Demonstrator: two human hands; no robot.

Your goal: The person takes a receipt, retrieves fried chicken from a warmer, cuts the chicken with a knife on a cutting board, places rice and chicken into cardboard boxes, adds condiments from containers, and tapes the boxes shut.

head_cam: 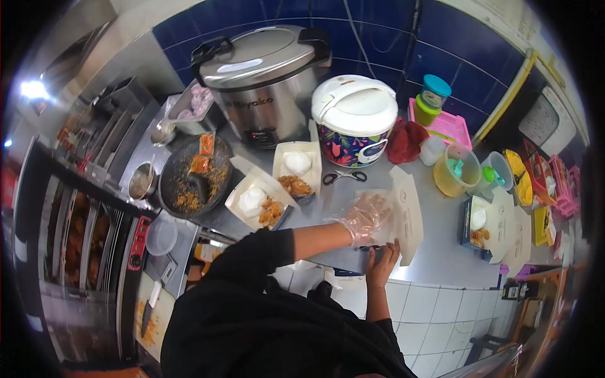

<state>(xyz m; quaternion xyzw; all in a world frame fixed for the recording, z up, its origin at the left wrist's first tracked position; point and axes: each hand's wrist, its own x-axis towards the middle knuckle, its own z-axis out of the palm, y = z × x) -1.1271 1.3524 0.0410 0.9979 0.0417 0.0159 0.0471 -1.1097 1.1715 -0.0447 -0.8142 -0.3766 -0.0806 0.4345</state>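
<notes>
An open paper food box (410, 222) lies before me on the steel counter, its lid raised on the right. My left hand (368, 218), in a clear plastic glove, reaches down over the inside of this box. Its fingers and palm hide much of the interior, and whether it holds anything is hidden. My bare right hand (385, 262) grips the near edge of the box by the lid's corner. To the left stand two open boxes, a nearer food box (236, 204) and a farther food box (280, 153), each with a rice mound and fried chicken.
Black-handled scissors (345, 177) lie beyond my left hand, before a white-lidded rice cooker (354, 106). A stone mortar (170, 196) with pestle stands left. Rightward are a plastic tub (444, 182) and another filled box (468, 231). A knife (150, 304) rests on a cutting board.
</notes>
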